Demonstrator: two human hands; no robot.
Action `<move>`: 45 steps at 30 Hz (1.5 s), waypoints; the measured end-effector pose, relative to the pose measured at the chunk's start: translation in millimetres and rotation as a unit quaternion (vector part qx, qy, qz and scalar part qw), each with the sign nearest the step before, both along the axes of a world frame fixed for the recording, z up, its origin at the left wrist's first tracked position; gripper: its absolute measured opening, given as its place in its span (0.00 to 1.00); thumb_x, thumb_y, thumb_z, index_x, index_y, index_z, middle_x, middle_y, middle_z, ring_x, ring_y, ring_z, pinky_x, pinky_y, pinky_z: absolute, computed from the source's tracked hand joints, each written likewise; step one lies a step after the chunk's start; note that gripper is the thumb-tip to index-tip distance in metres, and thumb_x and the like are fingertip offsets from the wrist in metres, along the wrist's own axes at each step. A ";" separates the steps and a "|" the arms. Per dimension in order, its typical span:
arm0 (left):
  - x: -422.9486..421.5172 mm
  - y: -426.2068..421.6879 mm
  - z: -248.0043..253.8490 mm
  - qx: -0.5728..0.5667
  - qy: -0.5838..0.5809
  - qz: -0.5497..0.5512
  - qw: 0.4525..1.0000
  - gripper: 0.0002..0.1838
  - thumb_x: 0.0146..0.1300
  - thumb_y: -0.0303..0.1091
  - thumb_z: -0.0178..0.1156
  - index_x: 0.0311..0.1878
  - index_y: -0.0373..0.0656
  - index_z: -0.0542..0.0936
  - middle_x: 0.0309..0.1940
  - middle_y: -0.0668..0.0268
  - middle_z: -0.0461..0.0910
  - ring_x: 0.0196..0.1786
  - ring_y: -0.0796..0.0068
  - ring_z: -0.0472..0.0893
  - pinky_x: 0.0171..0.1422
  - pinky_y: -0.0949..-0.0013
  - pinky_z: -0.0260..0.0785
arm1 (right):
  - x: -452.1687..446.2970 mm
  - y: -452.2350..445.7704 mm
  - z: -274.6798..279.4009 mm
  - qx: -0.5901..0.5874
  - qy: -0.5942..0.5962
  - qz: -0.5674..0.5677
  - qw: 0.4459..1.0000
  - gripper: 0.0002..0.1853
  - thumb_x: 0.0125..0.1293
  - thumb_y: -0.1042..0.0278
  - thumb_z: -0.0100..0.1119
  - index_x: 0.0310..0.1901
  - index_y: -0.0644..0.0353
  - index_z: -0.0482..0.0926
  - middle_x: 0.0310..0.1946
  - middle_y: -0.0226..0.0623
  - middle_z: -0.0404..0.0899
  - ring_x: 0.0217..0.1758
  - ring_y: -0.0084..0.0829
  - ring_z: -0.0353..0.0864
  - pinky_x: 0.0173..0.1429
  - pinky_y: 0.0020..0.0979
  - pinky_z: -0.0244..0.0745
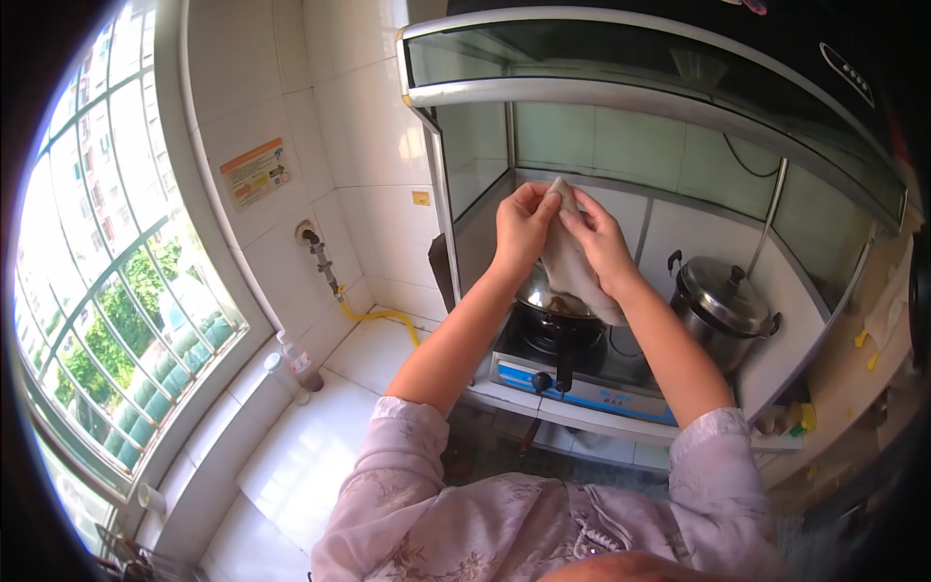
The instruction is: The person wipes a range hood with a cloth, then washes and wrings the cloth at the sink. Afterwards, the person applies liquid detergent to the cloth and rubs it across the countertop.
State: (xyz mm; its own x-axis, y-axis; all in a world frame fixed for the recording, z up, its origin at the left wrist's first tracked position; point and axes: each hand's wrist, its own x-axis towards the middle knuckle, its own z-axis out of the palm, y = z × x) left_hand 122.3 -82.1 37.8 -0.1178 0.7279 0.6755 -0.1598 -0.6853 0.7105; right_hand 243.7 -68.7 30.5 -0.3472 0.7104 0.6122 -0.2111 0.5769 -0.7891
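Left hand [521,231], right hand [603,250]: fingers closed, pinching your cloth [570,254] above the stove [635,403].
Cloth: apparently you're arranging it; moving it calls for clearing the stove's pan [539,295].

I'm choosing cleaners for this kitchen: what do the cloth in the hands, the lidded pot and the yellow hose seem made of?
Cloth: probably fabric, pale and matt; it hangs limp from the fingers.
Pot: likely stainless steel, polished; silvery with bright highlights.
Hose: rubber or plastic, I can't tell which; smooth, evenly coloured, bending.
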 end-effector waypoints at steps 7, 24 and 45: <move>-70.2 2.9 4.6 0.242 0.146 0.545 0.790 0.14 0.51 0.30 0.60 0.43 0.44 0.75 0.49 0.56 0.69 0.54 0.58 0.65 0.58 0.62 0.55 | 24.6 38.7 60.7 -0.218 0.209 0.065 0.951 0.17 0.59 0.56 0.53 0.44 0.57 0.72 0.22 0.31 0.73 0.24 0.25 0.73 0.28 0.24 0.71; -118.7 80.3 -34.6 0.130 0.249 0.535 0.797 0.36 0.54 0.19 0.46 0.65 0.45 0.43 0.40 0.51 0.74 0.39 0.57 0.76 0.39 0.60 0.68 | 18.1 139.8 145.1 0.010 0.149 0.246 0.957 0.19 0.56 0.58 0.56 0.46 0.58 0.71 0.38 0.33 0.75 0.39 0.28 0.74 0.40 0.32 0.72; -116.8 84.5 -38.2 0.104 0.247 0.532 0.803 0.35 0.53 0.17 0.41 0.65 0.46 0.44 0.46 0.52 0.70 0.41 0.59 0.76 0.42 0.64 0.70 | -42.2 69.0 164.1 0.178 -0.093 0.039 0.979 0.10 0.57 0.69 0.52 0.42 0.54 0.72 0.27 0.30 0.73 0.28 0.22 0.74 0.37 0.22 0.72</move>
